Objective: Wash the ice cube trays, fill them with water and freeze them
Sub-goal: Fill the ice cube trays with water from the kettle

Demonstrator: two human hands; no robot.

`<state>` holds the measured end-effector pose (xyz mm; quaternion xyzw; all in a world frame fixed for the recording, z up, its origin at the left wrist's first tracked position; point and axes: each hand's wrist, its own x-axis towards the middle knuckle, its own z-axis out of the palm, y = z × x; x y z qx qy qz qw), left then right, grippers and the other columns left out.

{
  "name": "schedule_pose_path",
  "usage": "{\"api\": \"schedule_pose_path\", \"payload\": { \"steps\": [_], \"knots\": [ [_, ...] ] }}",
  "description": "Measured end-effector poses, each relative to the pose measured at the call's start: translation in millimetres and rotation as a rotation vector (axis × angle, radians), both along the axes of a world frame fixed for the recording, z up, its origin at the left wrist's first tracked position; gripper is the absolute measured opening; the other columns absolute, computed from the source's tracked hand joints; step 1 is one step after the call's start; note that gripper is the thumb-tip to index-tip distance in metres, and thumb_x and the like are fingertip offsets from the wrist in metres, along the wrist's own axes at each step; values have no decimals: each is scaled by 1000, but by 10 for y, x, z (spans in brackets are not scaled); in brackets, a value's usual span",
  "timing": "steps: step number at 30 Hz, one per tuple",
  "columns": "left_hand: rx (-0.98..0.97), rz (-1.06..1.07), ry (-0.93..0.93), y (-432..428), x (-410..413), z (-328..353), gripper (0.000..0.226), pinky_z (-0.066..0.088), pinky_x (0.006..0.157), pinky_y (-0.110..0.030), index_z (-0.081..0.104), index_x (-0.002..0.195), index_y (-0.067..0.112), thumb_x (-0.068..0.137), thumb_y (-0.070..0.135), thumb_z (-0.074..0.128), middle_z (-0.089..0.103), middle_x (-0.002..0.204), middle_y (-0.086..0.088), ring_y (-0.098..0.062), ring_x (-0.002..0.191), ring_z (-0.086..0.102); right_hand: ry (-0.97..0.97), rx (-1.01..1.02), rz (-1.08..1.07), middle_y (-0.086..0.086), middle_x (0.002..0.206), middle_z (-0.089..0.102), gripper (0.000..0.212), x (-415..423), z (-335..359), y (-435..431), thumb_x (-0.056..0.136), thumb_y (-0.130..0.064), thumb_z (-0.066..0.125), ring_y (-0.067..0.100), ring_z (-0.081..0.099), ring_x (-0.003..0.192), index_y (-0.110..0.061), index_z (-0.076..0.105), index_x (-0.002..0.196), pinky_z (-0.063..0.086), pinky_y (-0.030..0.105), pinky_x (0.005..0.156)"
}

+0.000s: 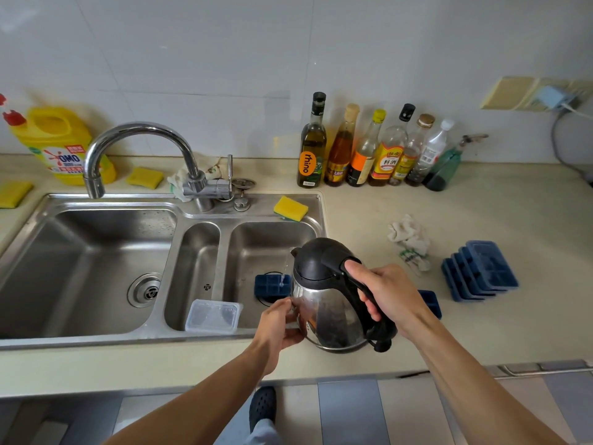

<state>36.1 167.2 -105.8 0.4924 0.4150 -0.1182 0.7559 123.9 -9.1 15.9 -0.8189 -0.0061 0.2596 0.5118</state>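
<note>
**Filling the ice cube tray (pixel 267 285) from the kettle (pixel 321 311), in the sink (pixel 96 342)**
Right hand (pixel 391 297) fingers clench the handle; left hand (pixel 279 326) rests against the kettle body, grasp undeterminable; hold the tilt shallow and the stream thin, centred over a cell; kettle hides the tray's near side and its fill level.

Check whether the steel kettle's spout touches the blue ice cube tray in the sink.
Apart. The head view shows the steel kettle's spout above the blue ice cube tray, a thin water stream crossing the gap.
</note>
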Motion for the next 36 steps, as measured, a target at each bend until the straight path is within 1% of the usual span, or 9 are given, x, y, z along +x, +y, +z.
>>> {"api": "schedule_pose_path", "payload": {
  "steps": [2, 8, 11, 16, 19, 23, 28, 34, 36],
  "knots": [
    [-2, 1, 2, 4, 19, 2, 28, 60, 76, -37, 70, 111, 11, 106, 27, 47, 72, 109, -14, -35, 102, 68, 1, -1, -2, 5, 51, 56, 57, 10, -1, -2, 86, -58, 68, 18, 48, 43, -18, 60, 46, 42, 24, 43],
    [-2, -16, -6, 16, 54, -17, 28, 62, 79, -40, 71, 108, 6, 104, 23, 48, 74, 107, -15, -36, 101, 69, -1, -24, -19, 7, 50, 54, 59, 46, 8, 10, 68, -71, 66, 20, 47, 43, -17, 58, 45, 41, 24, 43],
    [0, -15, -7, 22, 79, -21, 26, 63, 79, -41, 71, 107, 5, 103, 21, 50, 74, 106, -15, -37, 100, 69, -1, -17, -23, 8, 51, 54, 59, 74, -3, 13, 71, -69, 67, 21, 47, 43, -16, 59, 46, 41, 25, 43],
    [-16, 3, -13, 35, 119, 15, 28, 63, 75, -40, 71, 108, 6, 104, 22, 49, 74, 106, -17, -38, 100, 70, -23, -20, -26, 6, 46, 53, 60, 124, -23, 25, 87, -57, 69, 19, 45, 39, -16, 58, 44, 40, 21, 41],
    [-22, 11, -14, 43, 131, 34, 30, 61, 66, -35, 71, 108, 7, 106, 23, 47, 74, 105, -17, -37, 97, 70, -22, -26, -26, 5, 45, 53, 60, 147, -17, 38, 88, -55, 69, 18, 45, 37, -16, 58, 44, 40, 20, 41],
    [-12, 28, -15, 52, 152, 37, 30, 60, 62, -33, 72, 105, 8, 106, 23, 46, 74, 102, -16, -35, 94, 70, -26, -25, -23, 5, 45, 53, 60, 170, -27, 48, 89, -55, 69, 17, 45, 37, -16, 58, 44, 40, 21, 41],
    [-11, 34, -18, 69, 193, 24, 30, 61, 70, -37, 71, 108, 7, 105, 23, 47, 74, 104, -16, -38, 102, 69, -24, -8, -25, 5, 48, 55, 58, 200, -53, 53, 89, -54, 69, 16, 47, 39, -16, 60, 46, 42, 24, 42],
    [39, -29, -70, 119, 252, 13, 32, 62, 68, -34, 71, 108, 13, 108, 27, 43, 76, 102, -10, -36, 102, 70, -24, 45, -49, 4, 48, 54, 56, 238, -114, 31, 89, -52, 69, 16, 47, 40, -16, 60, 47, 42, 25, 42],
    [87, -80, -127, 146, 282, 2, 37, 63, 76, -38, 72, 103, 14, 109, 27, 38, 77, 97, -8, -37, 103, 69, -26, 66, -62, 4, 47, 53, 56, 253, -153, 24, 89, -52, 69, 16, 46, 39, -17, 60, 46, 42, 25, 42]
  ]
}}
